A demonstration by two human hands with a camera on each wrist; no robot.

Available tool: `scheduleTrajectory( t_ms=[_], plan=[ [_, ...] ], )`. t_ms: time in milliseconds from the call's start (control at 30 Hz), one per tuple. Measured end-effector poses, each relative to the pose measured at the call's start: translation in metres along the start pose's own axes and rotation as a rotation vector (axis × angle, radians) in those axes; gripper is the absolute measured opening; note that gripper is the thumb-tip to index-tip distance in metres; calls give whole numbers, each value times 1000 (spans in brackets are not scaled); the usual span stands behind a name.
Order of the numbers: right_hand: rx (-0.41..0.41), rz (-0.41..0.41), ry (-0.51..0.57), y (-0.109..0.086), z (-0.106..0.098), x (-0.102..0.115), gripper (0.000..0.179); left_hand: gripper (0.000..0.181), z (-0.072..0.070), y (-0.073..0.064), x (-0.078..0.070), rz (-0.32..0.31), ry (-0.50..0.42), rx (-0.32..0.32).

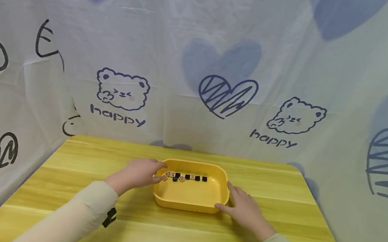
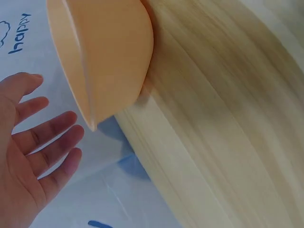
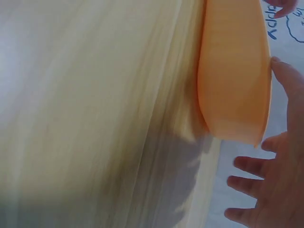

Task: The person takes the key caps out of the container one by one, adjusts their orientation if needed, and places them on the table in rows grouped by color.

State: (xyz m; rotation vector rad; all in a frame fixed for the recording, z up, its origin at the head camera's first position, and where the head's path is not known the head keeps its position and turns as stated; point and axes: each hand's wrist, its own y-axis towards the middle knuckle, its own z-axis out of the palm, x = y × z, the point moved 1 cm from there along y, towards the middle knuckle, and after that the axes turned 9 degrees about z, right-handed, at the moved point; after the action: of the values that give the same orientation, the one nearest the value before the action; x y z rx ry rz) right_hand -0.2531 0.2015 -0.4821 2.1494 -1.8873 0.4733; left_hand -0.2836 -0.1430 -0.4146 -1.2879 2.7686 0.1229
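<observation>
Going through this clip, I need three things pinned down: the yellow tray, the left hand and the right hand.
Yellow tray [image 1: 189, 193]: head view, on its bare inner floor.
Left hand [image 1: 138, 173]: head view, on the back of it.
Right hand [image 1: 246, 211]: head view, on the back of it.

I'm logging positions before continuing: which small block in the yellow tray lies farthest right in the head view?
The black block at the right end of the row in the yellow tray; every other block lies to its left.

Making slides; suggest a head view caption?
Left hand and right hand at opposite ends of a yellow tray containing small tiles.
</observation>
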Motion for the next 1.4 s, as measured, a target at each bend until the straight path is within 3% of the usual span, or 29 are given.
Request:
scheduleTrajectory(
  t_ms=[200,333,500,633,900,1233,1400],
  plan=[
    [52,23,105,-2,2,0,99,40,16,19,2,59,-65,29],
    [64,34,155,-1,2,-1,98,40,21,30,4,132,-88,49],
    [88,85,226,-1,2,-1,98,34,28,42,7,259,-10,63],
    [116,117,283,-2,5,-4,98,29,33,50,10,314,27,54],
    [147,126,280,-2,8,-6,98,25,37,60,9,315,12,83],
    [162,139,311,-4,5,-5,98,23,45,82,10,258,-39,184],
    [164,129,307,-3,6,-5,96,23,50,91,14,280,-53,197]
  ],
)
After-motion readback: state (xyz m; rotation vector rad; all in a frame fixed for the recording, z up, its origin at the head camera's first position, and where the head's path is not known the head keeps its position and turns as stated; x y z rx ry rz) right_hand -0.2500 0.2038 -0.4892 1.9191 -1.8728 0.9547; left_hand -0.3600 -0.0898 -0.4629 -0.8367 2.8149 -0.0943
